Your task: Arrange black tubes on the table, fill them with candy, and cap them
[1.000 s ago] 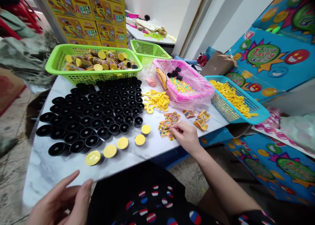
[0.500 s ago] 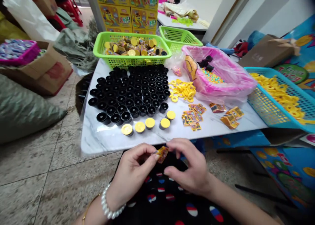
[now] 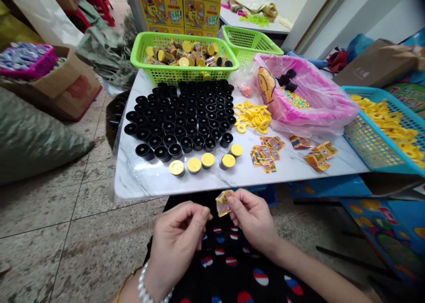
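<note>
Over my lap, my right hand (image 3: 252, 216) pinches a small orange-and-yellow printed label sleeve (image 3: 224, 202) between thumb and fingers. My left hand (image 3: 181, 232) is just left of it, thumb and forefinger pressed together; whether a tiny thing is between them I cannot make out. Beyond the hands, flat printed sleeves (image 3: 264, 155) lie piled on the table (image 3: 146, 181). Folded-open sleeves (image 3: 318, 161) lie to their right. Several black cups with yellow tops (image 3: 194, 165) stand near the table's front edge, before rows of open black cups (image 3: 179, 117).
Yellow ring-ended plastic pieces (image 3: 254, 116) lie mid-table. A green basket (image 3: 186, 75) of labelled cups stands at the back. To the right are a pink basket (image 3: 312, 117) with plastic lining and coloured beads, and a blue basket (image 3: 365, 143) of yellow pieces. A sack (image 3: 40, 139) lies on the floor left.
The sleeve has passed from my left hand to my right. My right fingers have closed on it, and my left hand has drawn slightly away. The view has shifted a little.
</note>
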Motion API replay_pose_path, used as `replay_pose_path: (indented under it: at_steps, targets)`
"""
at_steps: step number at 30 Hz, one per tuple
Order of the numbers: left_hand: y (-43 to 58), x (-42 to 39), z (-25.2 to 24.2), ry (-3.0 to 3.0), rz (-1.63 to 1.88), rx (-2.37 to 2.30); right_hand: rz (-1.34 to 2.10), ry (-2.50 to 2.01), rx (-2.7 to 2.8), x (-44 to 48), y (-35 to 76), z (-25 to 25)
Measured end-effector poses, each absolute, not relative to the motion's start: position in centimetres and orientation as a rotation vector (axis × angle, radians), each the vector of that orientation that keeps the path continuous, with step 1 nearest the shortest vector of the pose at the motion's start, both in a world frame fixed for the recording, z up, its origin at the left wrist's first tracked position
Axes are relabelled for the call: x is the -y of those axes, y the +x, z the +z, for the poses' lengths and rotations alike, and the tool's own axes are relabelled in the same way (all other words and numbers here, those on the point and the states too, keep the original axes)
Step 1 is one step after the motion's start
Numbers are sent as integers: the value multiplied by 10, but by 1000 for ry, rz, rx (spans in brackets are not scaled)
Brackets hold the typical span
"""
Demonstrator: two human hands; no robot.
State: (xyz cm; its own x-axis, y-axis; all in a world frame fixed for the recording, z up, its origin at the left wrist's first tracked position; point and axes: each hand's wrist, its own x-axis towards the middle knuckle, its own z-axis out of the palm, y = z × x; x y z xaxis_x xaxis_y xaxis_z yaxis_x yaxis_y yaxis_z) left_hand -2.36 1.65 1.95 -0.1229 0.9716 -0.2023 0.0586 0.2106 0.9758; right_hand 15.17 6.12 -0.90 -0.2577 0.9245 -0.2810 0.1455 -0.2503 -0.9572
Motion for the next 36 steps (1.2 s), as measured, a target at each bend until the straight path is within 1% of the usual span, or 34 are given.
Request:
replay_pose_path:
  at_steps: [13, 15, 20, 23, 28, 30, 34, 36]
  targets:
    - [-19, -12, 15, 1061, 1187, -1477, 1432, -1298, 1472, -56, 149, -12]
    - [-20, -13, 14, 1090, 1190, -1471, 1361, -1261, 1570, -56, 147, -10]
    - [-21, -19, 9, 1084, 1266, -1441, 1056, -1063, 1897, -61, 141, -5]
    - [-25, -21, 7, 1029, 1323, -1455, 904, -953, 1985, -64, 137, -5]
    - [-33, -20, 6, 926, 1374, -1505, 765, -860, 2072, -68, 139, -4]
    - [-34, -19, 6, 840, 1310, -1503, 566, -878, 2096, -77, 143, -1]
    - [-34, -18, 4, 708, 1169, -1457, -11, -1138, 2186, -106, 152, 5]
    - [-33, -19, 2, 674, 1129, -1398, -189, -1234, 2274, -120, 154, 5]
